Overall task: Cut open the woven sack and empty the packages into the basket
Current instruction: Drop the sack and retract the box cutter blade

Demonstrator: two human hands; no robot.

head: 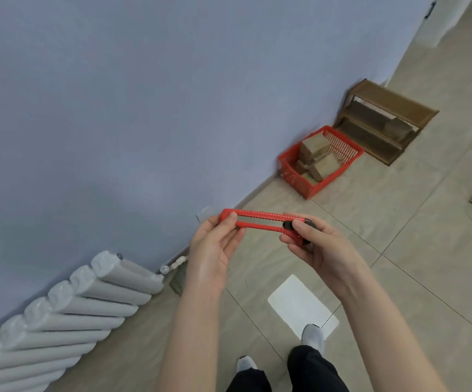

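Risk first, big to small. The floor (399, 250) is hard tile, so a dropped knife would bounce toward the feet (312, 335). The red basket (294, 179) sits far right against the wall, well apart from the hands, with brown packages (315, 148) already in it. A long carry to it with a blade out would be unsafe. A flat white sheet (300, 304) lies near on the floor, partly under one foot. It may be the woven sack, but we cannot tell. If it is, it could slip underfoot, and any cut made with a foot on it puts the blade close to that foot.

The main hazard is the red utility knife (260, 219), held level between both hands, above the floor. The black slider (288, 224) sits at its right end, so we judge the blade is retracted. The left hand's fingers pinch the tip end where the blade comes out. If the slider were pushed now, the blade would drive into those fingers.

Pose: both forearms reach forward, palms roughly facing each other. The left hand (212, 250) is closed in a pinch on the knife's left end, thumb on the near face, fingers behind. The right hand (322, 244) is curled round the right end, thumb by the slider.
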